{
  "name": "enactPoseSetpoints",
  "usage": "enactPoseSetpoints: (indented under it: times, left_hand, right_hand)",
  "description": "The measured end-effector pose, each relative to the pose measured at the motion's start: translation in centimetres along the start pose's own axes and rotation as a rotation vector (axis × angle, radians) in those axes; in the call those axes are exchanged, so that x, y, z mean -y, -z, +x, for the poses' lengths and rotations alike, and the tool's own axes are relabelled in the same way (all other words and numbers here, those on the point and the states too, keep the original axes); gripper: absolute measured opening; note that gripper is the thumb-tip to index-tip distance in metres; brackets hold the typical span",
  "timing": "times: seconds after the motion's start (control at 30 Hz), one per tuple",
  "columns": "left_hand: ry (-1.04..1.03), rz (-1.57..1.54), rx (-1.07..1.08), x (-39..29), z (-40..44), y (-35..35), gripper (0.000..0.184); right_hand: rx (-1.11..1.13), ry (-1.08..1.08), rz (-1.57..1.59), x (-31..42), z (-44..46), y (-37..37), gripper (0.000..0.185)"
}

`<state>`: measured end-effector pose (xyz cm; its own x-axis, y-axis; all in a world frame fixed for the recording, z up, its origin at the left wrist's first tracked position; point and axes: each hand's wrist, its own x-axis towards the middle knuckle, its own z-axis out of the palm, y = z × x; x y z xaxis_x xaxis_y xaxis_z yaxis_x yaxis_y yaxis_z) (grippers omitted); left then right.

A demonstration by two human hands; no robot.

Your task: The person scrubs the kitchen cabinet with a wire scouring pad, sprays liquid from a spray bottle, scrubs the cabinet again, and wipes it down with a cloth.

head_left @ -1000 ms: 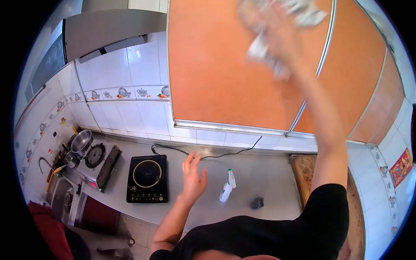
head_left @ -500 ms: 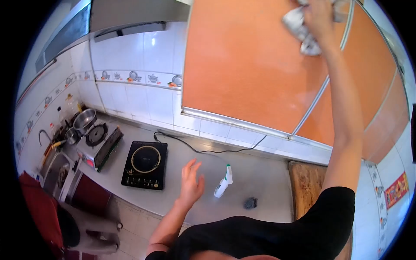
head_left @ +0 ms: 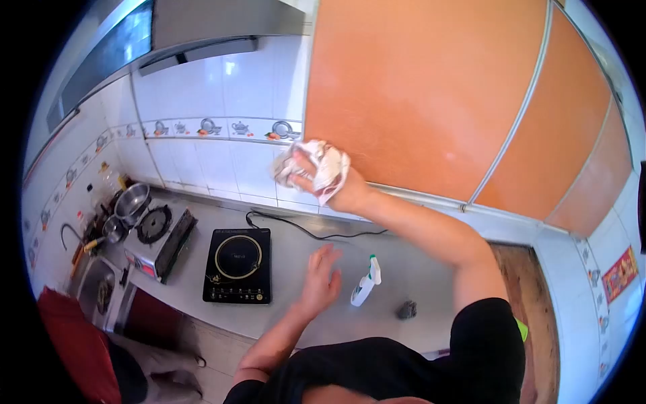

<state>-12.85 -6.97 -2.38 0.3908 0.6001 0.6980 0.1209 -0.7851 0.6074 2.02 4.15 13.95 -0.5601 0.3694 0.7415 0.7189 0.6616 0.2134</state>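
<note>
A crumpled whitish cloth (head_left: 328,163) is in the grip of my right hand (head_left: 348,194), at the lower left corner of the orange cabinet door (head_left: 424,87). Part of the cloth reaches past the cabinet's edge, in front of the tiled wall. My left hand (head_left: 319,286) hovers over the steel counter with its fingers apart, holding nothing. To its right is a white spray bottle (head_left: 364,285) with a green-tipped nozzle. A dark scouring pad (head_left: 407,310) lies beyond the bottle. Left of that hand sits a black induction cooker (head_left: 237,266).
A gas stove (head_left: 158,236), a steel pot (head_left: 132,200) and a sink (head_left: 94,286) are at the far left. Another person in a red top (head_left: 74,337) stands there. A cable (head_left: 303,230) runs along the counter's back. A wooden board (head_left: 538,303) lies at right.
My right hand has swept the cloth down and left, from high on the cabinet to its lower left corner. My left hand stays open above the counter. The view has shifted slightly.
</note>
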Motion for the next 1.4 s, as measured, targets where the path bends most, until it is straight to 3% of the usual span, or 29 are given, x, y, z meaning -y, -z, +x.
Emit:
enactPoseSetpoints:
  times: [0.1,0.23,0.33,0.4,0.47,0.57,0.67,0.77,0.93,1.17,1.2,1.3,1.4]
  left_hand:
    - [-0.036,-0.051,0.039,0.9,1.1,0.9,0.042]
    - [-0.064,-0.076,0.124,1.2,1.7,1.2,0.041]
    - [-0.072,-0.093,0.183,2.2,1.7,1.0,0.041]
    - [-0.057,-0.095,0.208,2.8,1.3,1.2,0.041]
    - [-0.053,-0.083,0.224,3.2,1.1,1.5,0.040]
    - [-0.032,-0.082,0.240,3.4,0.5,1.4,0.039]
    - [-0.020,-0.085,0.245,3.5,0.0,1.2,0.039]
    - [-0.026,-0.081,0.234,4.0,-0.5,0.5,0.038]
    - [0.015,-0.111,0.226,3.3,-1.4,1.4,0.038]
    - [0.126,-0.078,0.264,4.9,-4.0,3.6,0.038]
    - [0.134,-0.072,0.271,5.2,-4.3,3.5,0.038]
    - [0.102,-0.093,0.261,6.6,-5.2,3.1,0.037]
    - [0.109,-0.133,0.312,6.5,-4.7,3.3,0.036]
  right_hand:
    - [-0.036,0.067,-0.162,0.6,-0.9,-0.5,0.038]
    - [-0.151,-0.037,0.061,0.6,-3.8,3.8,0.039]
    - [-0.310,-0.420,0.266,0.2,-9.9,8.8,0.043]
    - [-0.201,-0.574,-0.019,0.7,-12.6,15.0,0.052]
    - [-0.098,-0.661,-0.569,-2.5,-22.6,16.0,0.051]
    - [0.110,-0.557,-1.052,-0.8,-26.7,20.2,0.050]
    - [-0.278,-1.018,-0.816,0.8,-28.7,20.0,0.051]
    - [-0.640,-1.003,-0.587,2.6,-27.0,18.3,0.055]
    - [-0.469,-1.003,-0.602,5.1,-22.5,14.7,0.056]
    - [-0.328,-1.267,-0.744,4.2,-24.6,14.8,0.062]
    - [-0.306,-1.218,-0.808,3.7,-24.5,14.6,0.059]
    - [-0.121,-1.463,-0.743,5.0,-18.8,15.8,0.046]
    - [0.054,-1.430,-0.766,5.0,-15.9,15.5,0.035]
